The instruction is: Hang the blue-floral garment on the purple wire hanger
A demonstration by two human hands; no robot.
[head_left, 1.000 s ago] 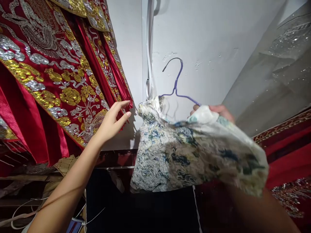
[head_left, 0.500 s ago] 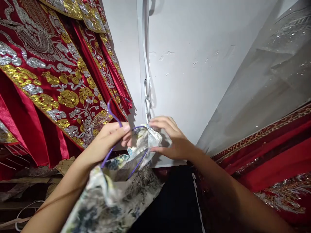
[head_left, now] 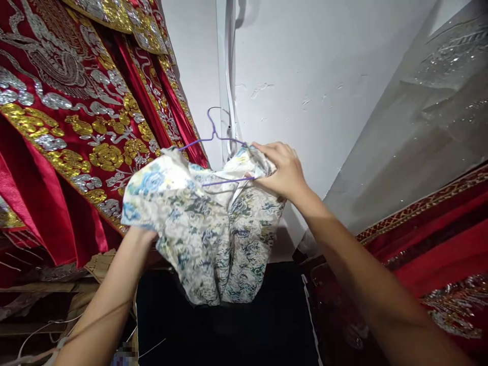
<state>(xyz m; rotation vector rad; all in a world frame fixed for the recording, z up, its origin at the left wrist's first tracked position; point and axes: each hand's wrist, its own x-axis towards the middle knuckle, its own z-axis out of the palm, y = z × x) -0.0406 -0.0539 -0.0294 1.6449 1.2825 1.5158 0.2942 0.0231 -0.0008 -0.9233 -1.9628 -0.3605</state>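
A short-sleeved floral blouse [head_left: 190, 239], white with blue, green and grey patterns, hangs on a thin purple hanger [head_left: 214, 133] in front of me. The hanger's hook points up, and its lower bar shows across the open neckline. At the right shoulder, my right hand [head_left: 282, 170] is closed on the blouse, thumb below and fingers above. My left hand [head_left: 147, 235] reaches behind and under the left sleeve; only the wrist and a bit of the hand show, and its fingers are hidden by the fabric.
Red satin garments with gold and silver embroidery [head_left: 87, 122] hang at the left. A white wall panel [head_left: 290, 101] with a metal rail stands ahead. At the right are a clear plastic cover [head_left: 419, 117] and red beaded fabric [head_left: 450, 244]. Black cloth [head_left: 229, 330] lies below.
The blouse has been raised and spread facing me, with both shoulders now over the hanger. My left hand has left the hanger and gone behind the left sleeve; my right hand has moved up.
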